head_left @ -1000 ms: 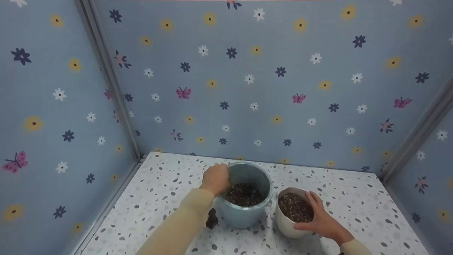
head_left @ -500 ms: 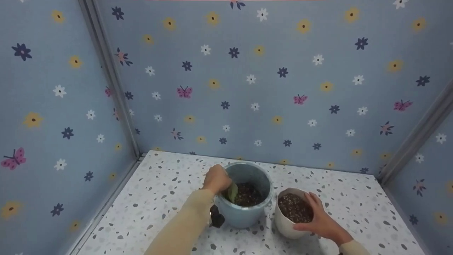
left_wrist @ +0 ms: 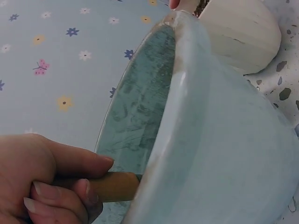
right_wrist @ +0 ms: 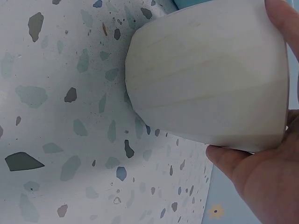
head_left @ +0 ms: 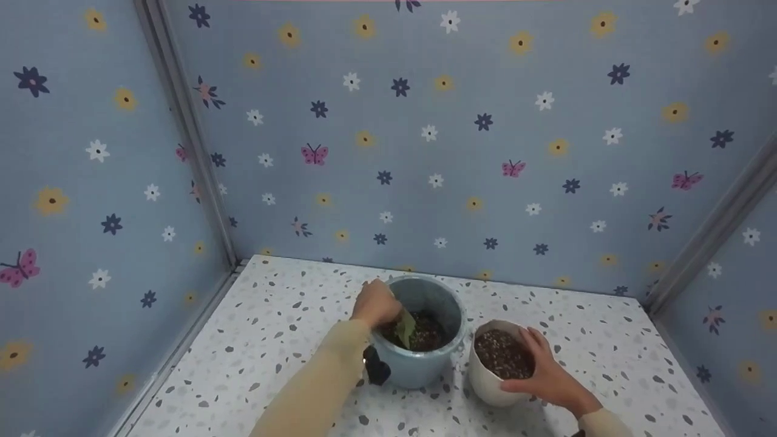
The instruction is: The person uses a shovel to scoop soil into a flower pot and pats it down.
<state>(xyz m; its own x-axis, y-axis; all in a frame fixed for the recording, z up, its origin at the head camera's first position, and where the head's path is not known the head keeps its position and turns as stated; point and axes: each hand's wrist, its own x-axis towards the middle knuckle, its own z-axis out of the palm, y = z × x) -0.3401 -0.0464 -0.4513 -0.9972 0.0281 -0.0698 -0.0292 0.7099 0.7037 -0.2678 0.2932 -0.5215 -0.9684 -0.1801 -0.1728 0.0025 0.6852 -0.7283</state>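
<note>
The left hand (head_left: 377,303), curled tight, is clutching a wooden-handled tool (left_wrist: 117,186) dipping into the blue pot (head_left: 416,369); the right hand (head_left: 551,377), spread half open, is cupping the white pot (head_left: 490,387) beside it on the tabletop (head_left: 291,297).

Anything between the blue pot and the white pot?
Only a narrow strip of speckled tabletop shows between the blue pot and the white pot, in the head view.
</note>
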